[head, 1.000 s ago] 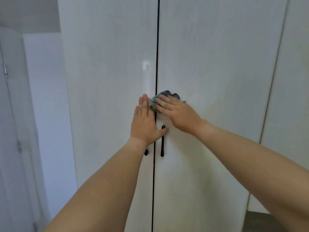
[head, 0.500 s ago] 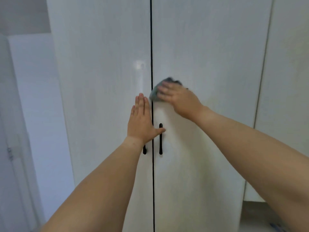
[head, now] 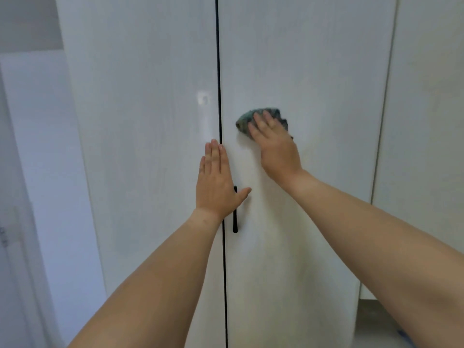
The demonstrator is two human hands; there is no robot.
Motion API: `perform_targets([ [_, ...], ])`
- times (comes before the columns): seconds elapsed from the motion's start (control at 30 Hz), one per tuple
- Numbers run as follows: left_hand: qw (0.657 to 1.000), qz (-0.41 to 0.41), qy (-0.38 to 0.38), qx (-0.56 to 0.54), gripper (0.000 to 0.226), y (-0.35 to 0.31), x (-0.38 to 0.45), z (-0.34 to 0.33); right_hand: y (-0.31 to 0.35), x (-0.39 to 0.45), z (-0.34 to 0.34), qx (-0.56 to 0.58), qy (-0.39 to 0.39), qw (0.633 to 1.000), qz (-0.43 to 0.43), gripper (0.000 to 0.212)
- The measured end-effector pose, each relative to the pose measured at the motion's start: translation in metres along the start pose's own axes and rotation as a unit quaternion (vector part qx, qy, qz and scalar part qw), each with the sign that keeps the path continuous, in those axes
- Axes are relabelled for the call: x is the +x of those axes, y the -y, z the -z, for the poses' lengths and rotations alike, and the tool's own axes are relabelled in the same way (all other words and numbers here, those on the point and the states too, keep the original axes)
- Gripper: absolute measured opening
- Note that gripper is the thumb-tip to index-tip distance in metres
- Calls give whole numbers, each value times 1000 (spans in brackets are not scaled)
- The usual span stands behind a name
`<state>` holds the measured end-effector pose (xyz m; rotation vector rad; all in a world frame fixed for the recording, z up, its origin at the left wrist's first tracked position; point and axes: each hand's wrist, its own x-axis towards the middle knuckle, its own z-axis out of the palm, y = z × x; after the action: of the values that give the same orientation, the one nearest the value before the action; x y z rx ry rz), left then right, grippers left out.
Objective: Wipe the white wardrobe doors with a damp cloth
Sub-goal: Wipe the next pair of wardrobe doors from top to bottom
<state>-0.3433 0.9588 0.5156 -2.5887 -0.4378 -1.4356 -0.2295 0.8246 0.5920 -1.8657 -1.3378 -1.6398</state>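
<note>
Two tall white wardrobe doors fill the view, the left door and the right door, split by a dark vertical gap. My right hand presses a bunched grey-green cloth flat against the right door, just right of the gap, fingers fairly straight over it. My left hand lies flat with straight fingers across the gap at the door edges, its thumb reaching over the black handle of the right door.
Another white panel stands to the right of the doors. A pale wall and a door frame lie to the left. A strip of floor shows at the lower right.
My right hand has slid the cloth up and to the right, away from the gap between the doors. My left hand has stayed flat at the door edges.
</note>
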Motion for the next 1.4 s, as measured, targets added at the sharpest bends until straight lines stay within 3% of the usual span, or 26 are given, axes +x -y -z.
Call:
perform_targets([
  [0.07, 1000, -10, -8, -11, 113, -5, -1, -5, 4, -37, -12, -4, 55, 990, 130, 46],
  [0.17, 1000, -17, -3, -2, 104, -8, -4, -14, -27, -64, -7, -33, 142, 939, 312, 41],
  [0.23, 1000, -14, 7, 18, 106, -9, -4, -16, -54, -42, 4, -49, 100, 953, 281, 42],
  [0.3, 1000, -1, 4, 20, 107, -15, -4, -17, -68, -15, 17, -61, 22, 992, 107, 46],
  [0.37, 1000, 16, -1, 10, 105, -22, -3, -17, -59, -14, 18, -64, -19, 997, -28, 49],
  [0.4, 1000, 24, -6, 6, 103, -25, -3, -17, -50, -27, 11, -59, -17, 998, -7, 47],
  [0.5, 1000, 12, -26, -5, 98, -34, -3, -20, -39, -81, 0, -46, 97, 963, 246, 52],
  [0.57, 1000, -18, -25, -7, 97, -45, -2, -23, -60, -82, 10, -77, 110, 948, 290, 49],
  [0.6, 999, -25, -22, -9, 98, -52, 0, -25, -71, -74, 13, -84, 89, 964, 234, 46],
  [0.67, 1000, -21, -17, -9, 101, -65, 3, -27, -84, -56, 22, -60, -3, 998, 6, 50],
  [0.7, 1000, -16, -14, -8, 103, -69, 4, -27, -83, -52, 25, -45, -44, 992, -107, 53],
  [0.73, 1000, -11, -11, -8, 105, -73, 5, -29, -77, -54, 23, -40, -57, 986, -152, 55],
  [0.77, 1000, -4, -10, -7, 106, -77, 5, -29, -71, -62, 19, -42, -49, 989, -132, 54],
  [0.87, 1000, 14, -7, -6, 110, -82, 7, -31, -74, -104, 15, -64, 71, 986, 136, 50],
  [0.93, 1000, 26, -10, -6, 112, -85, 8, -32, -99, -100, 28, -97, 91, 971, 200, 49],
  [1.0, 999, 36, -7, -11, 113, -90, 8, -32, -119, -83, 35, -89, 40, 994, 43, 53],
  [1.07, 999, 47, -7, -16, 113, -94, 8, -33, -116, -75, 39, -43, -40, 983, -175, 55],
  [1.1, 999, 51, -6, -17, 113, -96, 8, -33, -105, -79, 34, -36, -57, 974, -217, 56],
  [1.13, 998, 54, -6, -18, 113, -96, 8, -33, -92, -90, 26, -33, -51, 975, -212, 56],
  [1.2, 998, 59, -6, -19, 113, -97, 8, -33, -75, -124, 17, -40, 3, 993, -107, 55],
  [1.3, 998, 65, -8, -18, 113, -101, 9, -33, -103, -135, 30, -56, 40, 997, 26, 53],
  [1.33, 997, 68, -9, -19, 113, -102, 9, -33, -116, -127, 37, -61, 30, 998, -10, 55],
  [1.4, 997, 75, -8, -21, 113, -104, 9, -33, -141, -104, 50, -27, -22, 977, -213, 61],
])
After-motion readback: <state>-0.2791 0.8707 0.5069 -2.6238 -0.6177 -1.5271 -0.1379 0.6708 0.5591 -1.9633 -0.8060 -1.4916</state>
